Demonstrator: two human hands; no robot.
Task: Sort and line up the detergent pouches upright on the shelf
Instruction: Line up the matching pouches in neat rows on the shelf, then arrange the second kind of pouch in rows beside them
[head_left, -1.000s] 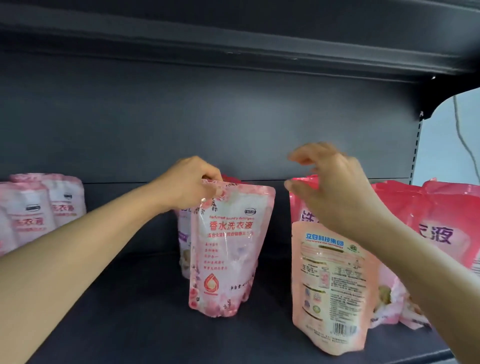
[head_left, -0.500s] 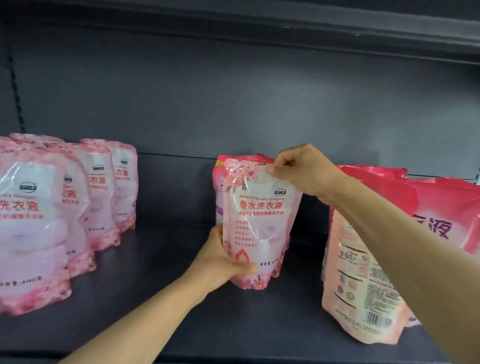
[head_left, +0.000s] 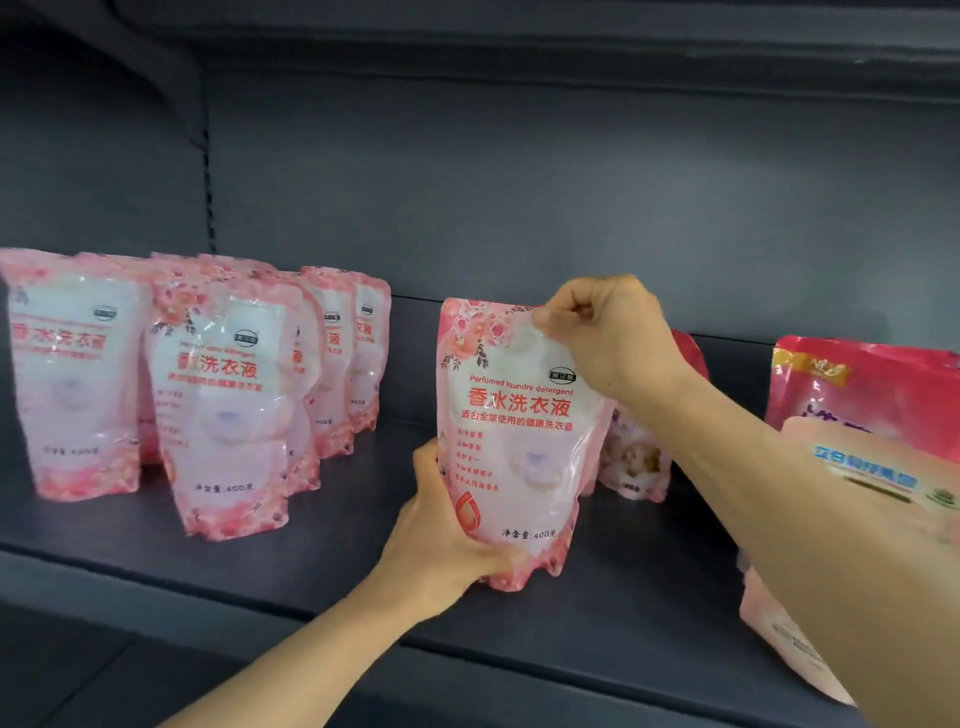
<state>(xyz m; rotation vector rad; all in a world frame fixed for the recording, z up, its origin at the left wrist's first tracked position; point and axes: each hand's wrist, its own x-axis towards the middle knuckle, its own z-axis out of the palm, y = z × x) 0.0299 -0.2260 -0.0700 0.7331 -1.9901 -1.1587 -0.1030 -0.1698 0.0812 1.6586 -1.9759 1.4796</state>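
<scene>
So both hands were on one pink floral detergent pouch (head_left: 511, 447) in the middle of the dark grey shelf (head_left: 332, 551). It's the one with "Perfumed laundry detergent" printed on the front, white panel, red text, and it was upright, facing forward, maybe tipped a touch. Its bottom looked to be right at the shelf surface, but honestly I couldn't tell if it was resting there or held just off it.

The left hand (head_left: 441, 545) cupped the pouch's lower left corner, fingers wrapped round the bottom edge and the thumb up along the side. The right hand (head_left: 608, 338) was up at the top right corner, fingers curled tight together and pinching the top seal.

Off to the left there was a group of matching pouches (head_left: 223, 410), all standing, packed close and overlapping front to back, a bit blurry. There was a clear gap of bare shelf between that group and the held one.

Right behind the held pouch stood a darker pink pouch (head_left: 636, 462), mostly hidden by the right wrist, just beside it. Further right stood a magenta pouch (head_left: 862, 389) with purple lettering, and in front of that a pale pink pouch (head_left: 774, 623) with a blue logo, partly covered by the right forearm
</scene>
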